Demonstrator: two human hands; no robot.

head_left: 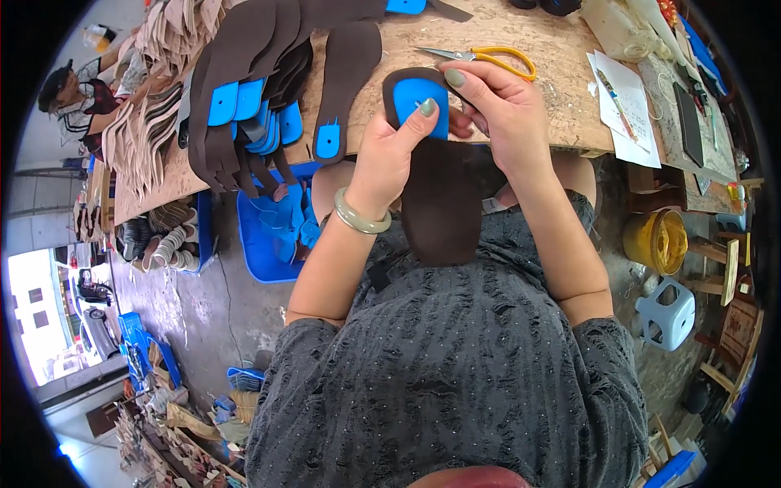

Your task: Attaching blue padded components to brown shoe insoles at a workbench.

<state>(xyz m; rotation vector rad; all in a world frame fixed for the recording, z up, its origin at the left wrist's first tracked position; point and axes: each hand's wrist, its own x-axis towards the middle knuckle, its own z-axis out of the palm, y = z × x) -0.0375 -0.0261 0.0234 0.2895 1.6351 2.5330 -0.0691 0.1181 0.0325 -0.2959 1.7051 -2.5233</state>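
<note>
Both hands grip one dark brown insole at the near edge of the tabletop. The left hand pinches its blue heel patch with the thumb on top; the right hand is closed around the heel's far rim, perhaps pressing the patch down. Yellow-handled scissors lie just beyond the insole, and a pile of matching insoles lies to its left.

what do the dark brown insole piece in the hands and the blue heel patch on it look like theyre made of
Brown insole piece: likely thin leather or suede-like sheet, matte with no shine, hanging limp. Blue heel patch: probably foam or plastic, flat even colour with clean-cut edges.
</note>
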